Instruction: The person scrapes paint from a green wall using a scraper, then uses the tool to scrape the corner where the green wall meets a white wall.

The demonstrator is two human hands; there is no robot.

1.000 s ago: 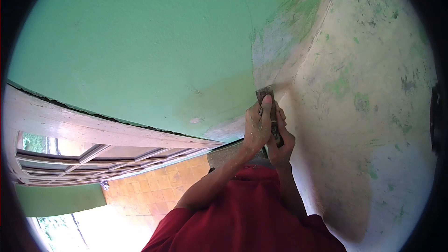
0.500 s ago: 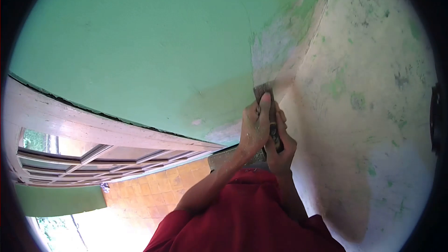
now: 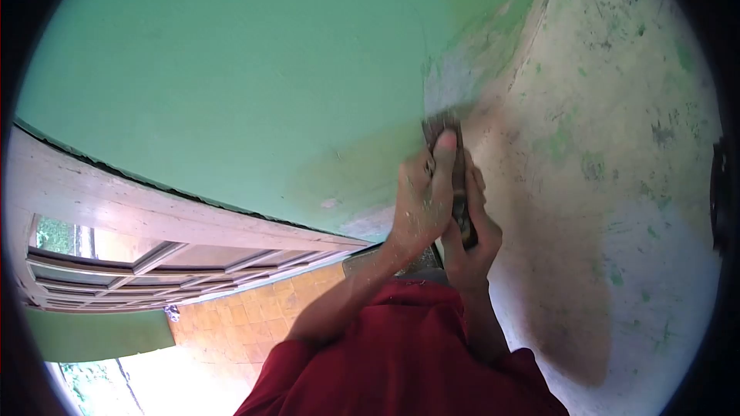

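a smooth green wall (image 3: 231, 92) fills most of the upper view, meeting a pale wall (image 3: 640, 185) at a corner line that slants down from the upper right. the pale wall is mottled with green flecks and dark scuffs, and a soft brownish shadow (image 3: 570, 308) lies low on it. a red shirt (image 3: 416, 354) takes up the bottom middle. at left, under a dark uneven gap along the green wall's edge, runs a whitish window frame (image 3: 139, 219) with rows of panes; greenery (image 3: 58, 233) shows through one. beyond it is an orange tiled floor (image 3: 254, 308), washed out by bright light at the lower left, and a low green wall section (image 3: 100, 335).

beside the corner, the green gives way to a pale grey patch (image 3: 459, 73) with ragged, scratched edges. just below it is the left hand (image 3: 422, 200) — dusted with pale flecks, curled closed on a flat-bladed tool (image 3: 455, 125), thumb pressed along its face. the right hand (image 3: 476, 235) is wrapped round the same tool lower down, the handle's end showing between thumb and fingers. the tool's wide end is up at the patch's lower edge; whether it touches is hard to tell.
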